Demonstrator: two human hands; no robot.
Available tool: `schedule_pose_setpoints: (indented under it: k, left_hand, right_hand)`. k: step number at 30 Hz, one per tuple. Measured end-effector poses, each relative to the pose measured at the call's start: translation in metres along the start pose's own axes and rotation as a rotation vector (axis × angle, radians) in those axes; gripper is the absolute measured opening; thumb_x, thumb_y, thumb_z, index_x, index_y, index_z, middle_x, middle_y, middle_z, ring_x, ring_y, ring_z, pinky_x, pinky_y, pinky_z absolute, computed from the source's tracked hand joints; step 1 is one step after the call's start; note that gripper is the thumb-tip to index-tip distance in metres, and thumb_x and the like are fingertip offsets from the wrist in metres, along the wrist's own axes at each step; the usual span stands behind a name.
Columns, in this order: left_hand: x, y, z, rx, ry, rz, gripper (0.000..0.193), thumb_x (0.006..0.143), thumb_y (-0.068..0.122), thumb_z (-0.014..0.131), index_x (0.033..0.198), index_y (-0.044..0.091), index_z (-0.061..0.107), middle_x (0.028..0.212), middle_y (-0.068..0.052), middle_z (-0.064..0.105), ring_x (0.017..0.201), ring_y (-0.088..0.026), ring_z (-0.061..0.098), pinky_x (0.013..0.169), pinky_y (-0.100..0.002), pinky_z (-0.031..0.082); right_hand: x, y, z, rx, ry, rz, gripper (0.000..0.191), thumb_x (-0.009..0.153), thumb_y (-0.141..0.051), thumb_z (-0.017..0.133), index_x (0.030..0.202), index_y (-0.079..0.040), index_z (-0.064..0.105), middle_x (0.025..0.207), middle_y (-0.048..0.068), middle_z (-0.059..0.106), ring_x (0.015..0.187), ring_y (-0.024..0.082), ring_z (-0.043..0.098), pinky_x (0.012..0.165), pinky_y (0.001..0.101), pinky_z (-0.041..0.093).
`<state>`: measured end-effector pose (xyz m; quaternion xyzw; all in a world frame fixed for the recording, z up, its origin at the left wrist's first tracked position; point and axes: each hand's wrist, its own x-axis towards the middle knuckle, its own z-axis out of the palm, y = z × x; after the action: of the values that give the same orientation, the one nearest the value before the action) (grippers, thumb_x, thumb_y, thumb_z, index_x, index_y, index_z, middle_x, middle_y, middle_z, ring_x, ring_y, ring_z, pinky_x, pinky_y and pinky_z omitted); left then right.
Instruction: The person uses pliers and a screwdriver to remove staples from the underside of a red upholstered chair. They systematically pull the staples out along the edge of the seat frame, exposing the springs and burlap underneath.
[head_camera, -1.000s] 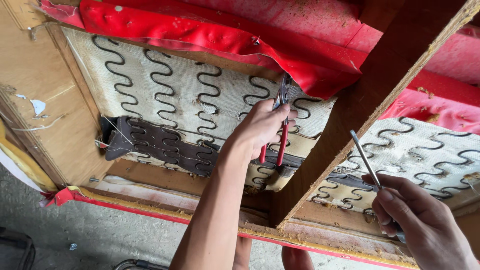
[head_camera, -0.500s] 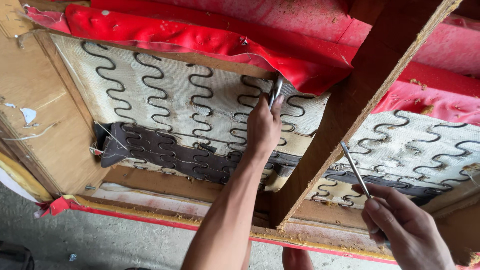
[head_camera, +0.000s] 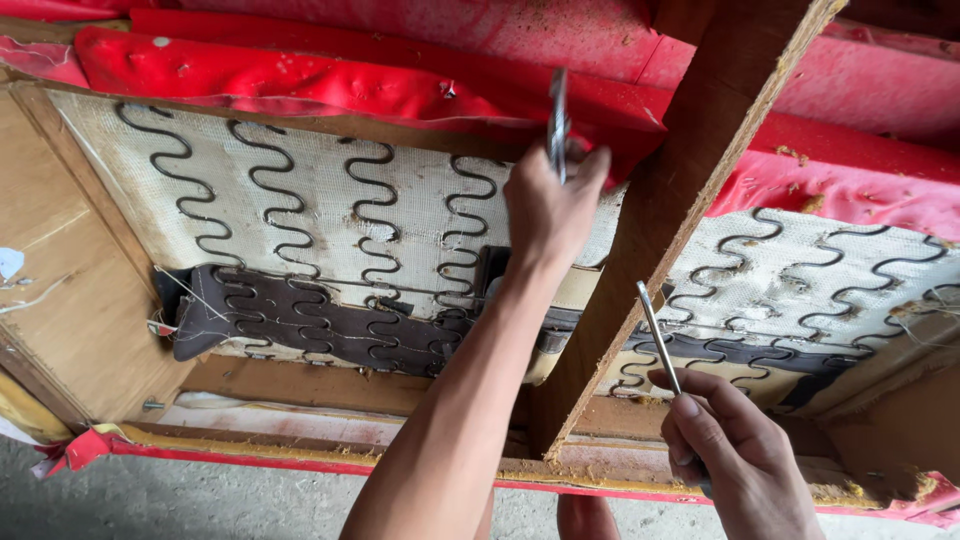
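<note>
1. Head view looks into the underside of an upturned sofa frame (head_camera: 70, 300), with pale webbing and rows of zigzag springs (head_camera: 370, 215) across it.
2. Your left hand (head_camera: 548, 205) is raised to the far edge of the spring panel, fingers curled tight round a metal tool (head_camera: 557, 120). The tool's upper end stands up past your knuckles, against the red fabric (head_camera: 300, 85). Whether it is pliers or another tool, you cannot tell from here.
3. Your right hand (head_camera: 735, 460) sits near and to the right, low in the scene. Thumb and fingers pinch the lower end of a thin metal rod (head_camera: 655, 335), which slants up and to the left.
4. The rod's tip lies just beside the right edge of the wooden brace (head_camera: 690, 190), over the right-hand springs.
5. That brace runs diagonally from the near middle to the far right, between your two hands.
6. A dark strap (head_camera: 290, 320) crosses the springs on the left, below your left forearm.
7. Red fabric hangs loose along the far edge and shows again as a strip along the near rail.
8. Grey floor (head_camera: 200, 505) shows at the near left.
</note>
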<state>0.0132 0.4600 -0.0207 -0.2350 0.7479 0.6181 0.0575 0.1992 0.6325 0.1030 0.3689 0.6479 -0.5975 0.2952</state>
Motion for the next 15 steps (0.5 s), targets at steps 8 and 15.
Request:
schedule_pose_setpoints:
  k: [8, 15]
  left_hand:
    - [0.023, 0.028, 0.004, 0.033, -0.062, 0.051, 0.018, 0.084, 0.017, 0.073, 0.078, 0.001, 0.066, 0.064, -0.012, 0.07, 0.055, -0.018, 0.066, 0.052, -0.036, 0.054]
    - [-0.037, -0.044, -0.002, -0.111, 0.14, -0.085, 0.012, 0.09, 0.014, 0.071, 0.094, 0.003, 0.068, 0.081, -0.007, 0.074, 0.064, -0.016, 0.072, 0.056, -0.032, 0.06]
  right_hand:
    - [0.0, -0.011, -0.023, -0.145, 0.049, -0.119, 0.041, 0.102, -0.016, 0.049, 0.136, 0.001, 0.065, 0.075, 0.006, 0.057, 0.064, 0.013, 0.051, 0.055, 0.0289, 0.042]
    - [0.032, -0.135, -0.029, -1.297, 0.232, -0.842, 0.043, 0.099, -0.018, 0.065, 0.142, -0.014, 0.065, 0.06, 0.005, 0.061, 0.051, 0.016, 0.058, 0.049, 0.0326, 0.048]
